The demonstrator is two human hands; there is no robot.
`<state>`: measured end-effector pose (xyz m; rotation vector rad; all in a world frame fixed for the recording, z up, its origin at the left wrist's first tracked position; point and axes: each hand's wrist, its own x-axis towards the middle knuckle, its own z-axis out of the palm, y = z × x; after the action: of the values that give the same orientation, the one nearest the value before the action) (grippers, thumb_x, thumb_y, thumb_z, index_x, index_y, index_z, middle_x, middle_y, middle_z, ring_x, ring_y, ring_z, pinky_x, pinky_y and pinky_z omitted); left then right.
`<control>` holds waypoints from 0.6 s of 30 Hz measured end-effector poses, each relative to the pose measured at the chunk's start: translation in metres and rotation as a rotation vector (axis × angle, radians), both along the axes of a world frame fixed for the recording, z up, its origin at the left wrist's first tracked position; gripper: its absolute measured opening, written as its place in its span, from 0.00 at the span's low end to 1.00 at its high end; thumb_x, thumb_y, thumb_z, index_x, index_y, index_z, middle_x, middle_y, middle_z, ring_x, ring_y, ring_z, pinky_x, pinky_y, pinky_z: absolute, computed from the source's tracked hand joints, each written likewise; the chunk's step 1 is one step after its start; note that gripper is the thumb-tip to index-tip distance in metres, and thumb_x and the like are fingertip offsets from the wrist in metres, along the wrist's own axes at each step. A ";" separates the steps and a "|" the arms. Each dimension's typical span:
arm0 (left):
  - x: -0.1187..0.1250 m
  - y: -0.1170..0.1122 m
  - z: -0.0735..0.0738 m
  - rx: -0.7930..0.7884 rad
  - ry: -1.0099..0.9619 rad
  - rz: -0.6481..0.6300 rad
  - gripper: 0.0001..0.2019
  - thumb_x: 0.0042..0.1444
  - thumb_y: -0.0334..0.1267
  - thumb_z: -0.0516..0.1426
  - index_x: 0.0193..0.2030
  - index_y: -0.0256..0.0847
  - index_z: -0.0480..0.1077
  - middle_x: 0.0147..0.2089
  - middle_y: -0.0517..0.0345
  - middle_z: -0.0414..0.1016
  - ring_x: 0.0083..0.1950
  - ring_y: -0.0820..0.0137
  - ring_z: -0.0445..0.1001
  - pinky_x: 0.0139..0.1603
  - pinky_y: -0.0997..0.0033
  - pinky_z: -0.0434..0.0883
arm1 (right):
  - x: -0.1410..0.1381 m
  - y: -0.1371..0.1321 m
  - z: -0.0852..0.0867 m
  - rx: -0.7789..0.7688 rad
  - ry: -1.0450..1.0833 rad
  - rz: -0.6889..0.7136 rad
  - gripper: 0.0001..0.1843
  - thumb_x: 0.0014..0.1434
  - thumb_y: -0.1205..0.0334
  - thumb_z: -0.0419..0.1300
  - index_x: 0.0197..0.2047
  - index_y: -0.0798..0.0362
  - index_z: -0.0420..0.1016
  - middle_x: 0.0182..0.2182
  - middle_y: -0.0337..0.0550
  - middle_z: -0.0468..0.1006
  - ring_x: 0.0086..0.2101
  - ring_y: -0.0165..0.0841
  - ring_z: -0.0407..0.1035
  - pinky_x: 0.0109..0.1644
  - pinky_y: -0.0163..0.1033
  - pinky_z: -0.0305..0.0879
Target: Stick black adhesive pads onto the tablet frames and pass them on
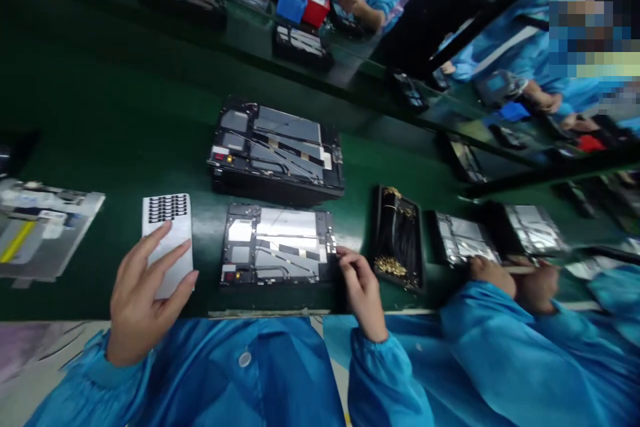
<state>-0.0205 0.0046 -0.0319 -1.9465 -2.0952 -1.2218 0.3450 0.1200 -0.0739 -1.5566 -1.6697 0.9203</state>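
Left hand [143, 293] is spread wide open and lying on the lower half of a white sticker sheet [167, 233]. The index finger is stretched across it and the thumb is on the bottom corner, so it's resting on the sheet, not closed around it. The sheet has a block of small black pads along its top edge and lies flat on the green conveyor belt [125, 147], at 9 o'clock of the opened tablet [277, 243] right in front.

Right hand [363, 293] is curled up with its fingertips bunched against the tablet's 3 o'clock edge. Can't tell if they're pinching anything, it's too small and blurry there.

A second opened tablet [277, 147] sits at 12 o'clock of the first, on a black carrier. At 3 o'clock, just beside the right hand, is a black tray [397, 237] holding little gold-coloured parts. Further out at 3 o'clock, a co-worker's hand [493, 273] in a blue sleeve is on another tablet [463, 240]. Way over at 9 o'clock there's a plastic-wrapped panel [40, 227].
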 end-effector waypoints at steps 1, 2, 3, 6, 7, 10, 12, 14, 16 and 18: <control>0.013 0.002 0.002 0.003 -0.014 -0.054 0.28 0.58 0.30 0.63 0.65 0.51 0.66 0.71 0.52 0.63 0.67 0.52 0.68 0.67 0.46 0.67 | -0.005 -0.001 0.000 -0.003 -0.005 0.039 0.12 0.67 0.51 0.56 0.38 0.50 0.70 0.51 0.51 0.77 0.54 0.43 0.71 0.61 0.54 0.63; 0.026 0.005 0.003 -0.004 -0.021 -0.114 0.28 0.59 0.30 0.63 0.65 0.49 0.66 0.70 0.51 0.64 0.67 0.53 0.68 0.68 0.45 0.66 | -0.011 -0.003 0.002 0.001 -0.013 0.084 0.10 0.68 0.53 0.55 0.38 0.49 0.70 0.50 0.51 0.77 0.54 0.42 0.71 0.60 0.52 0.64; 0.039 0.007 0.003 -0.020 -0.022 -0.176 0.27 0.59 0.30 0.62 0.64 0.47 0.66 0.69 0.50 0.65 0.67 0.53 0.68 0.69 0.45 0.66 | -0.017 -0.004 0.005 0.018 -0.028 0.126 0.09 0.68 0.55 0.55 0.38 0.49 0.69 0.51 0.50 0.77 0.54 0.41 0.71 0.59 0.51 0.65; 0.073 0.013 0.001 -0.102 -0.011 -0.312 0.17 0.63 0.31 0.60 0.58 0.44 0.70 0.63 0.50 0.71 0.65 0.57 0.69 0.65 0.50 0.68 | -0.031 -0.015 0.020 0.149 -0.131 0.239 0.05 0.69 0.62 0.54 0.40 0.49 0.69 0.54 0.51 0.73 0.57 0.40 0.68 0.61 0.50 0.65; 0.083 0.015 -0.001 -0.128 -0.011 -0.332 0.13 0.64 0.32 0.59 0.55 0.44 0.71 0.60 0.51 0.73 0.62 0.59 0.71 0.62 0.53 0.70 | -0.034 -0.019 0.025 0.205 -0.177 0.285 0.04 0.69 0.64 0.54 0.41 0.49 0.70 0.54 0.52 0.72 0.58 0.40 0.67 0.61 0.50 0.65; 0.107 0.023 -0.011 -0.183 -0.031 -0.345 0.03 0.66 0.34 0.57 0.44 0.43 0.73 0.48 0.54 0.76 0.50 0.63 0.74 0.50 0.60 0.71 | -0.042 -0.031 0.033 0.331 -0.288 0.462 0.06 0.69 0.69 0.54 0.45 0.51 0.70 0.52 0.53 0.72 0.56 0.39 0.68 0.58 0.47 0.69; 0.117 0.028 -0.018 -0.211 -0.038 -0.355 0.04 0.67 0.35 0.56 0.40 0.42 0.72 0.44 0.55 0.76 0.46 0.65 0.73 0.47 0.61 0.69 | -0.046 -0.035 0.033 0.379 -0.342 0.535 0.07 0.69 0.71 0.54 0.46 0.52 0.70 0.50 0.53 0.73 0.53 0.38 0.70 0.56 0.46 0.71; 0.122 0.032 -0.025 -0.230 -0.025 -0.360 0.05 0.67 0.35 0.55 0.39 0.42 0.72 0.43 0.55 0.76 0.45 0.65 0.73 0.46 0.61 0.67 | -0.049 -0.036 0.031 0.414 -0.407 0.565 0.06 0.69 0.71 0.54 0.46 0.53 0.70 0.49 0.53 0.75 0.51 0.39 0.71 0.53 0.46 0.72; 0.123 0.034 -0.029 -0.228 -0.007 -0.361 0.06 0.67 0.35 0.55 0.39 0.42 0.73 0.43 0.56 0.76 0.45 0.65 0.72 0.45 0.61 0.66 | -0.052 -0.036 0.029 0.435 -0.470 0.587 0.06 0.69 0.70 0.55 0.46 0.53 0.71 0.48 0.53 0.76 0.49 0.40 0.71 0.51 0.47 0.72; 0.123 0.034 -0.032 -0.223 0.001 -0.365 0.06 0.67 0.35 0.55 0.39 0.42 0.73 0.43 0.56 0.77 0.45 0.65 0.72 0.45 0.61 0.65 | -0.053 -0.036 0.028 0.445 -0.527 0.604 0.05 0.69 0.69 0.55 0.45 0.53 0.72 0.47 0.52 0.77 0.47 0.41 0.71 0.49 0.48 0.72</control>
<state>0.1021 0.0390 -0.0636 -2.5147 -2.0113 -1.0660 0.2921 0.0843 -0.0455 -1.0457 -2.5908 0.3551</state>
